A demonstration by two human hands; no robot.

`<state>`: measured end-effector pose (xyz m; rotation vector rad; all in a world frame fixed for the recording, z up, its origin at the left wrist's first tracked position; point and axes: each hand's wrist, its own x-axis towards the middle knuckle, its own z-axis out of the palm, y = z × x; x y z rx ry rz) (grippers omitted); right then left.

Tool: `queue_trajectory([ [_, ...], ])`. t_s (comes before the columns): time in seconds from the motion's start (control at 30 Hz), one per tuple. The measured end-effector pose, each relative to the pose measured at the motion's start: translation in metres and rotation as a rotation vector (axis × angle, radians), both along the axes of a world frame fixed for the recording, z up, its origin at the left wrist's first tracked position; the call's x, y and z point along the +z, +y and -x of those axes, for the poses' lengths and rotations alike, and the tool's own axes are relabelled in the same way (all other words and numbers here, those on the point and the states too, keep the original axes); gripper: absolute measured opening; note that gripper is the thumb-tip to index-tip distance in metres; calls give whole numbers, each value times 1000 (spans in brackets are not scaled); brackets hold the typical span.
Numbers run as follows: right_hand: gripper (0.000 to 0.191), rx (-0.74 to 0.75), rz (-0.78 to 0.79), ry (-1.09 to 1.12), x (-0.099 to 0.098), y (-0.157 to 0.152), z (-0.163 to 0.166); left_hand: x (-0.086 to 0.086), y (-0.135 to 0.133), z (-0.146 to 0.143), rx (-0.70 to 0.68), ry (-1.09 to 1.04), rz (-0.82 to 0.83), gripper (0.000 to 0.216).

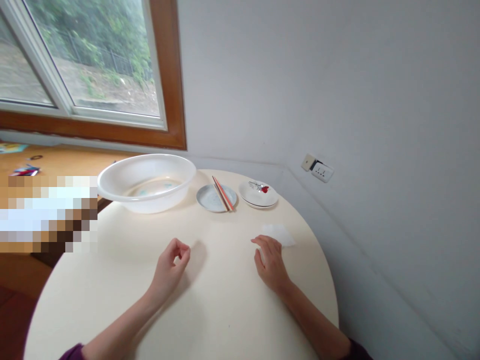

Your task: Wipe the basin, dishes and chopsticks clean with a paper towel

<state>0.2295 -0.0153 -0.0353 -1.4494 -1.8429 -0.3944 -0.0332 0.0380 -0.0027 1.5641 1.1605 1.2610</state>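
My left hand hovers over the left middle of the cream table, its thumb and fingertips curled together into a ring. Nothing shows inside that ring. To the right, my right hand is half open, thumb and fingers apart, with nothing between them. A white napkin lies flat just behind it, partly covered by its fingers. Farther back stand a grey plate with several chopsticks laid across it, and beside it two stacked white dishes, the top one bearing a red flower pattern.
A large white plastic basin sits at the back left of the round table. Beyond it, a wooden desk runs below the window, with small items on it. A wall with a socket borders the right side.
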Motion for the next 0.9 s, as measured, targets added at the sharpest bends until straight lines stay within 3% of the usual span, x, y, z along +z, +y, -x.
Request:
queue_trajectory([
  [0.2,37,107,154,-68,2,-6,19,-5,-1,-1,-113,339,-129,10],
  [0.37,45,173,216,-106,2,-8,24,-20,2,4,-271,704,-340,44],
  [0.5,51,203,288,-153,2,-8,26,-34,2,7,-308,909,-473,62],
  [0.9,60,269,494,-250,6,-8,27,-46,-3,7,-309,1113,-534,66],
])
